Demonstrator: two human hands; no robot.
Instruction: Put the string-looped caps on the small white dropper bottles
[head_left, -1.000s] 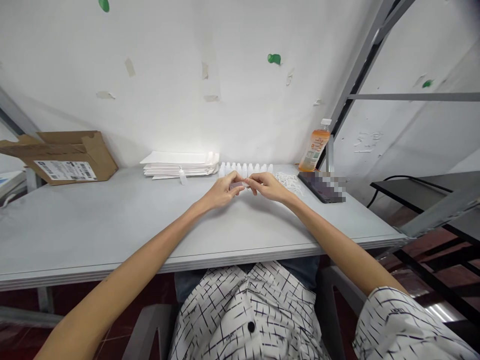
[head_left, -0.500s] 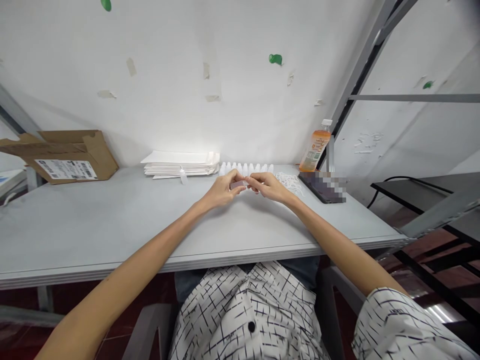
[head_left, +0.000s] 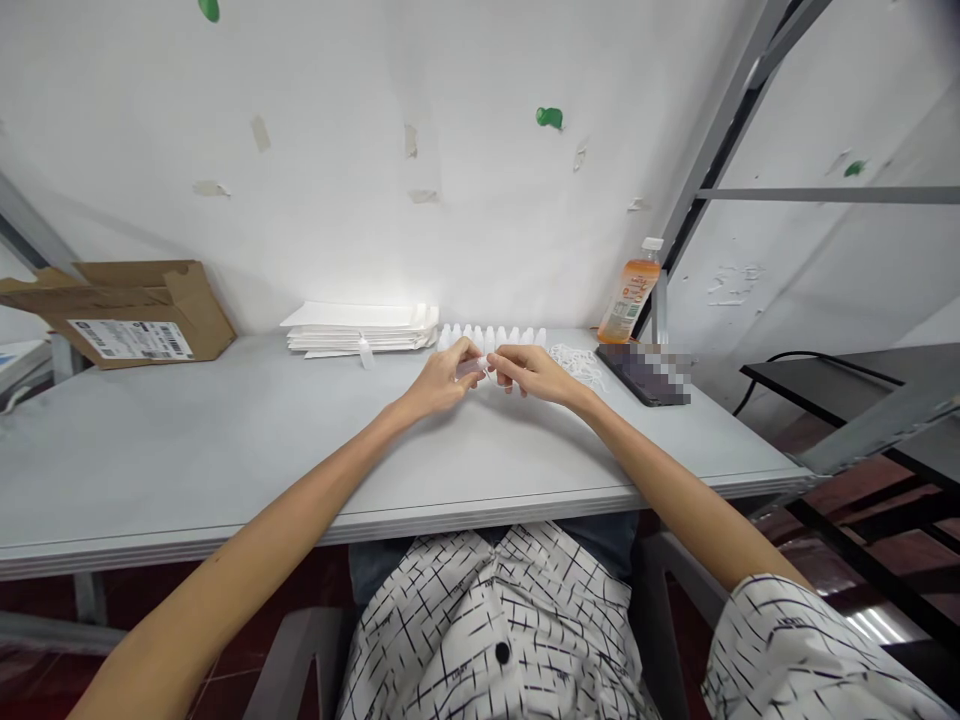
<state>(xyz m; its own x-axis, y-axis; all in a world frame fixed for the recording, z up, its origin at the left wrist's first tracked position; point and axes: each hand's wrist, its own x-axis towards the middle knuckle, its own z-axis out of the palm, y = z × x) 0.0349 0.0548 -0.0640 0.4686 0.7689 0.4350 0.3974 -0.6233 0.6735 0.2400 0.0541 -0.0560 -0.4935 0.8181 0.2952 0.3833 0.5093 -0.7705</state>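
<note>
My left hand is closed around a small translucent white dropper bottle, which lies sideways with its nozzle toward the right. At that nozzle end, the fingers of my right hand are pinched together on a thin white strand; the fingers partly cover it. Just behind both hands, a row of several similar small white bottles stands upright. To the right of my right hand lies a loose pile of thin white strands.
One more small bottle stands apart, before a stack of white envelopes. An opened cardboard box is at far left. On the right are a dark phone and an orange drink bottle. The grey table meets a white wall.
The dropper bottle has turned in my left fingers, and its nozzle now shows between the hands. My right fingers have shifted slightly at the nozzle. Everything else stays in place.
</note>
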